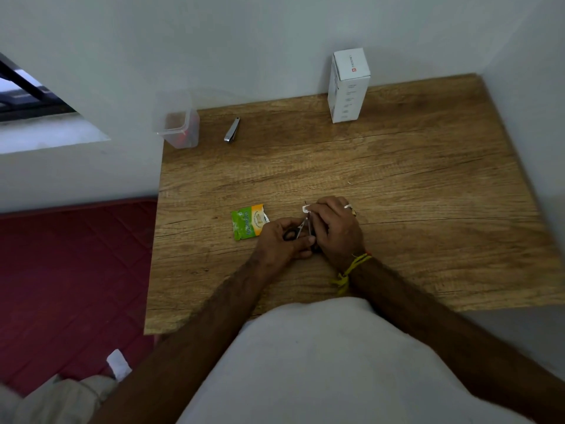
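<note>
White shirt (321,362) nearest. Clear tub (177,120), back-left on table (397,179), holds brownish stuff. Left grip (284,240) curled round small scissors (301,226); right grip (334,228) pinches white scrap (306,208), mid-table beside green sachet (247,223).

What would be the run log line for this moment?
left hand: holds scissors | right hand: pinches white scrap | green sachet: lies on table
</note>
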Demonstrator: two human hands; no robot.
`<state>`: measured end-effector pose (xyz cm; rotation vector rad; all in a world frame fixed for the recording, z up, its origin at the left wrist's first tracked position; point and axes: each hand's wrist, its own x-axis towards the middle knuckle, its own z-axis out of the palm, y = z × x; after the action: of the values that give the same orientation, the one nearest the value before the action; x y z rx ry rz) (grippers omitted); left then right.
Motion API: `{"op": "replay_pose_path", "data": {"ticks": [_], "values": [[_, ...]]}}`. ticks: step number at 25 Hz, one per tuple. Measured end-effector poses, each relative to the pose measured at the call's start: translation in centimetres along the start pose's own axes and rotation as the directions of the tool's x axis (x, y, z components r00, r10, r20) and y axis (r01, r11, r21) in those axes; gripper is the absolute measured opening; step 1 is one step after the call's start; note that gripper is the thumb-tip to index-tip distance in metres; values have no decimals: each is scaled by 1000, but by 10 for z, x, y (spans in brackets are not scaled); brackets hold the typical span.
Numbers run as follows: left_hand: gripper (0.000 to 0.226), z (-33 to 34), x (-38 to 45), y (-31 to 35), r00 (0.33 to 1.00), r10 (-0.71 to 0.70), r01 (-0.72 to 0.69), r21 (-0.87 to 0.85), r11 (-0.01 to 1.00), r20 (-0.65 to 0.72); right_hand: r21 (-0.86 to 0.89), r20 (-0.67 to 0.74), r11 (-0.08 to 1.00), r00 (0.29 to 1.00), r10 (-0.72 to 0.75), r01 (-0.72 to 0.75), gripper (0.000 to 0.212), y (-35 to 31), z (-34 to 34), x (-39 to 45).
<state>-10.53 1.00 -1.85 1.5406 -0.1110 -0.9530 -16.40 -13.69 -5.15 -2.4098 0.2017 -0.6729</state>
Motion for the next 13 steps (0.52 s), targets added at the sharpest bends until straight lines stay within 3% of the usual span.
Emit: {"op": "replay_pose_path", "data": {"ticks": [13], "values": [[35, 1, 0, 0, 1000, -13, 13, -1, 1000, -5, 17, 18, 997, 997, -69, 69, 19, 4, 0, -4]]}}
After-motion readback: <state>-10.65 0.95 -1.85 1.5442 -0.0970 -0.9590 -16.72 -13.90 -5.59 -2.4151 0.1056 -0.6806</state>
